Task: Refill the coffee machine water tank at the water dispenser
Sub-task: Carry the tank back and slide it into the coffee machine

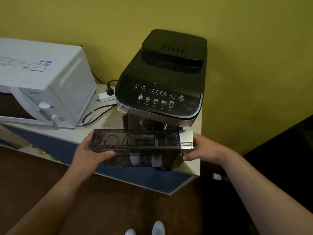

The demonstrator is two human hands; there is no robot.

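Holding water tank (135,146) | left hand (88,154) | right hand (205,148) | before coffee machine (160,78)

forearms: bare, no sleeves seen | left hand (88,155): no rings seen | right hand (205,149): no watch seen | shoes (158,228): pale, toes seen below hands

On the pale counter (108,119) I see a white microwave (44,85) at the left with two knobs on its front, a white power strip (106,96) with a black plug (109,90) just beside it, loose cables trailing near, all against a yellow-green wall (254,48).
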